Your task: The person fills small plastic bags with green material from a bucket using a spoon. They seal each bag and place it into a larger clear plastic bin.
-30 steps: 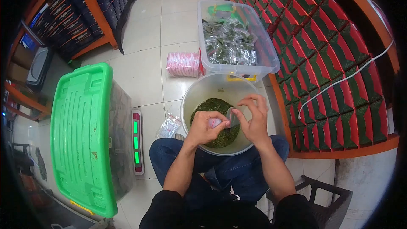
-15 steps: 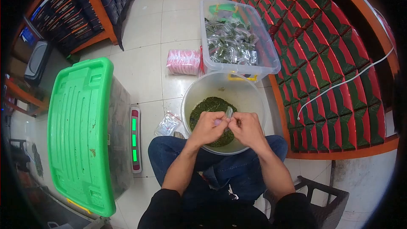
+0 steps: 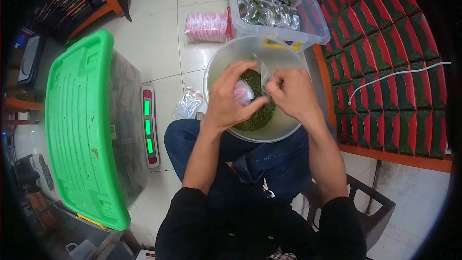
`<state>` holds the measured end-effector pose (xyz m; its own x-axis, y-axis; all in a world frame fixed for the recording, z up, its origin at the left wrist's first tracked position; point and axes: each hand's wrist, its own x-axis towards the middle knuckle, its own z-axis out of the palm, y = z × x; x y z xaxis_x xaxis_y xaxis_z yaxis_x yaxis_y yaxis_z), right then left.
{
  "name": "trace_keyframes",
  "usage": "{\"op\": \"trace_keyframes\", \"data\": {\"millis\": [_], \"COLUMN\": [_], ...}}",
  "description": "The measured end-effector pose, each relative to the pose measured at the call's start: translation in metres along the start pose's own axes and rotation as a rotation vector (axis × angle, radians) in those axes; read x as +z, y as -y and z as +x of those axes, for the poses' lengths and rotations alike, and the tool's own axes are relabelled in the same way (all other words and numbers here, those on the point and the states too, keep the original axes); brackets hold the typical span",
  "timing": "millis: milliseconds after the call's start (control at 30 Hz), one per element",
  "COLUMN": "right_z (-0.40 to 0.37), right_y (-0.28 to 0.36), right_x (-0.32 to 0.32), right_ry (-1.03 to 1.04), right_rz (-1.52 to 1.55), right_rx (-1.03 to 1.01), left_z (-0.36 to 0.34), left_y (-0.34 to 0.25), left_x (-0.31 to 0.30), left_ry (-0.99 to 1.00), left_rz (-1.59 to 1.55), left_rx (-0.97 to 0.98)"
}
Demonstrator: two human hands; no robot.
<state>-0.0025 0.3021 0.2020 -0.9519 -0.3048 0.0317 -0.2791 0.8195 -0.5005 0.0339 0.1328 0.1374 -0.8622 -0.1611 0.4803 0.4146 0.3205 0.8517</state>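
My left hand is over the tub with thumb and fingers spread in a wide curve. Held against its palm is a small rounded pink-and-white plastic thing, whose kind I cannot make out. With bent fingers, my right hand pinches a small clear plastic bag, which stands up between the two hands. Below lies a round white plastic tub between the knees. Chopped dark green dried leaves cover part of its bottom.
Beyond the tub stands a clear bin with several filled bags. A pink wrapped pack and clear bags lie on the floor. Leftward are a scale and green-lidded box; red-and-green boxes fill the right shelf.
My hands have moved apart from their pinch together, and the left fingers have spread. The clear bag now hangs toward my right hand. The whole view has shifted, with the tub higher in it.
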Motion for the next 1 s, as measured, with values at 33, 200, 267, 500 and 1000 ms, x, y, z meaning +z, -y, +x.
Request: {"op": "trace_keyframes", "data": {"millis": [33,200,267,500,1000], "right_z": [0.006,0.051,0.079,0.063,0.025], "right_y": [0.002,-0.011,-0.049,-0.102,-0.088], "right_x": [-0.003,0.012,0.059,0.238,0.124], "right_ry": [0.087,0.429,0.424,0.857,0.727], "right_rz": [0.009,0.302,0.705,-0.424,0.735], "right_rx": [-0.097,-0.213,0.049,-0.086,0.245], "left_z": [0.006,0.002,0.008,0.004,-0.004], "left_y": [-0.004,0.032,0.034,0.044,0.034], "left_x": [-0.004,-0.023,-0.033,-0.042,-0.028], "left_ry": [0.048,0.032,-0.011,-0.054,-0.104], "left_rz": [0.013,0.015,0.058,-0.096,-0.288], "left_rx": [0.102,0.192,0.196,0.125,0.013]}}
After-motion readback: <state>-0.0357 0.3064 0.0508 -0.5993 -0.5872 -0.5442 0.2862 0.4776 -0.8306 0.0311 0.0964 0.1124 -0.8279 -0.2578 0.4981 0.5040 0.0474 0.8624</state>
